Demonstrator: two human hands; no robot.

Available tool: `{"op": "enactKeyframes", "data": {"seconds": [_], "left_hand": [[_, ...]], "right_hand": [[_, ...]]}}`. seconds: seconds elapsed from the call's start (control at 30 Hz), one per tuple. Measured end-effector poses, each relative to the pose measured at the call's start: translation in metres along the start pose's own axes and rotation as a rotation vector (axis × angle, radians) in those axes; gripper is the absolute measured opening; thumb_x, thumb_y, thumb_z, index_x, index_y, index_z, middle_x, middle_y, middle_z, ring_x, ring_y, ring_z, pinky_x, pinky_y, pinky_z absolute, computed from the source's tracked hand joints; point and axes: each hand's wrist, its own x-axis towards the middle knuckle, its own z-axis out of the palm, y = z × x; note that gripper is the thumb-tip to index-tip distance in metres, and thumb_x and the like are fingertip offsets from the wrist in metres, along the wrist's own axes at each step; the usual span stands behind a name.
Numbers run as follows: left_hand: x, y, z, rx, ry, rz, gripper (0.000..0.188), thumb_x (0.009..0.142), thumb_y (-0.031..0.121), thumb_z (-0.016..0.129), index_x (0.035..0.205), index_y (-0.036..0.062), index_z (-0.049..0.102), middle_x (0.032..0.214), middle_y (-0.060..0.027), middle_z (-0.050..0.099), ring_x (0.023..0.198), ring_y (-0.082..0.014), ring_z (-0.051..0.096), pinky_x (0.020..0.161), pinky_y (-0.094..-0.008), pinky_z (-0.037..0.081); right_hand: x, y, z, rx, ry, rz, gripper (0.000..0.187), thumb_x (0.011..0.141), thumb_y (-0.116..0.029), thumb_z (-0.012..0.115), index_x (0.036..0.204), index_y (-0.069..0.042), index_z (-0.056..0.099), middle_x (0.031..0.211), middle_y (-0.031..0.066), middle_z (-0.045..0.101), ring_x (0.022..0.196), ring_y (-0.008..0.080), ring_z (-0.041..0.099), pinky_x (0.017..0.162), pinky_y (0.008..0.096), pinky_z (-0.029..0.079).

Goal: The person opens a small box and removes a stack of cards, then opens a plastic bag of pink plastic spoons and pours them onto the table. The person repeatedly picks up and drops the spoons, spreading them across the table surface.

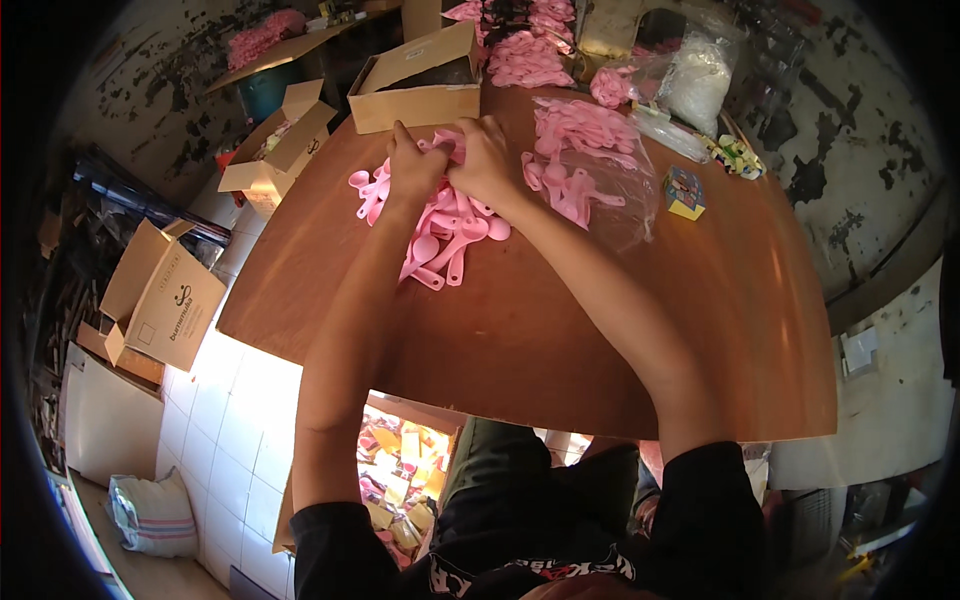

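A loose pile of pink plastic spoons lies on the brown tabletop. At its far side my left hand and my right hand are close together, fingers bent inward. Pink spoon parts show between them, and both hands appear closed on spoons there. The fingers partly cover what they grip, so how many spoons each holds is hidden. Right of the pile, more pink spoons lie by a clear plastic bag.
An open cardboard box stands just beyond my hands. Farther back are heaps of pink spoons and a bulging clear bag of white items. A small yellow-and-blue box sits at right. Open cartons stand left of the table.
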Motion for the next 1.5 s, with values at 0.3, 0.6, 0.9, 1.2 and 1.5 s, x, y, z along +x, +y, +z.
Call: {"op": "enactKeyframes", "data": {"seconds": [0.3,0.6,0.9,1.2,1.5], "left_hand": [[-0.124,0.039,-0.053,0.227,-0.168,0.61,0.076,0.083,0.012,0.075,0.149,0.0052,0.038,0.158,-0.0244,0.025,0.147,-0.0413,0.027,0.118,-0.0481,0.028],[-0.224,0.054,-0.058,0.318,-0.597,0.631,0.058,0.084,0.014,0.075,0.137,0.0045,0.052,0.155,-0.0252,0.028,0.143,-0.046,0.03,0.116,-0.0503,0.03],[-0.237,0.049,-0.056,0.309,-0.587,0.561,0.055,0.085,0.014,0.076,0.134,0.0048,0.053,0.152,-0.0266,0.033,0.143,-0.0458,0.031,0.116,-0.0488,0.032],[-0.241,0.081,-0.023,0.156,-0.695,0.512,0.05,0.086,0.015,0.075,0.132,0.0045,0.056,0.149,-0.0232,0.039,0.129,-0.0397,0.051,0.078,-0.0359,0.057],[-0.223,0.088,0.028,-0.082,-0.729,0.332,0.052,0.087,0.012,0.072,0.134,0.002,0.054,0.137,-0.0186,0.053,0.122,-0.0325,0.058,0.093,-0.0375,0.051]], "right_hand": [[-0.098,0.052,-0.15,-0.09,-0.528,0.154,0.023,0.083,-0.008,0.064,0.104,0.0,0.067,0.117,0.0243,0.062,0.11,0.039,0.06,0.092,0.0475,0.049],[-0.058,0.139,-0.082,-0.284,-0.416,0.374,0.063,0.09,-0.049,0.062,0.131,-0.002,0.061,0.14,0.0258,0.053,0.135,0.0398,0.046,0.111,0.0461,0.036],[-0.068,0.124,-0.093,-0.249,-0.666,0.484,0.072,0.076,-0.058,0.07,0.121,-0.002,0.064,0.125,0.0256,0.063,0.116,0.0389,0.061,0.097,0.0452,0.047],[-0.096,0.102,-0.135,-0.272,-0.762,0.425,0.05,0.077,-0.035,0.074,0.107,0.003,0.061,0.102,0.0255,0.069,0.091,0.0429,0.069,0.08,0.0472,0.054],[-0.128,0.064,-0.188,-0.014,-0.527,0.193,0.069,0.079,-0.013,0.073,0.14,0.0,0.042,0.11,0.0258,0.066,0.101,0.0417,0.066,0.088,0.0482,0.051]]}}
